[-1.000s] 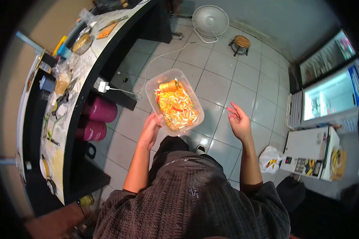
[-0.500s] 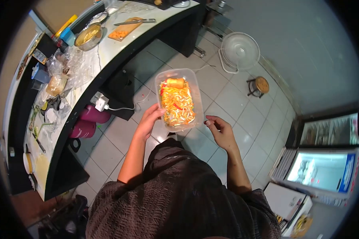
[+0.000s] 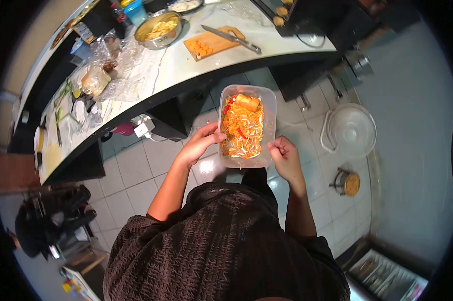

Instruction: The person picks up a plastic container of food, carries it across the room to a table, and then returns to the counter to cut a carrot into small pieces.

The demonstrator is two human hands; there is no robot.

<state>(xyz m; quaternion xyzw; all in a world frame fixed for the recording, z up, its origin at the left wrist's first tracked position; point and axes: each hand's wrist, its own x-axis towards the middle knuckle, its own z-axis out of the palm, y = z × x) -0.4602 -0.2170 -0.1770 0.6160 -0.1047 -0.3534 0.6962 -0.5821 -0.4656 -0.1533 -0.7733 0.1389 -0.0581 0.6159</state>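
Note:
In front of my body is a clear plastic food container [image 3: 268, 108] without a lid, seen from above. Inside lies shredded orange and white food [image 3: 244, 128] with a red chili strip, and a browned roll-shaped piece [image 3: 247, 102] rests at the far end. My left hand [image 3: 200, 145] grips its left side, the thumb over the rim and the other fingers partly hidden behind it. At the lower right corner, my right hand [image 3: 285, 155] is closed, thumb and curled fingertips against the edge.
Beyond the container runs a curved marble counter [image 3: 173, 70]. On it are a metal bowl [image 3: 158, 42] of yellow pieces and a cutting board [image 3: 211, 44] with a knife [image 3: 231, 37] and chopped orange bits. A clear tub [image 3: 352, 131] and a small stool [image 3: 348, 183] stand on the tiled floor.
My view has turned toward the counter and the wall at right. My right hand, apart from the container before, has come to its lower right edge. The left hand keeps its hold.

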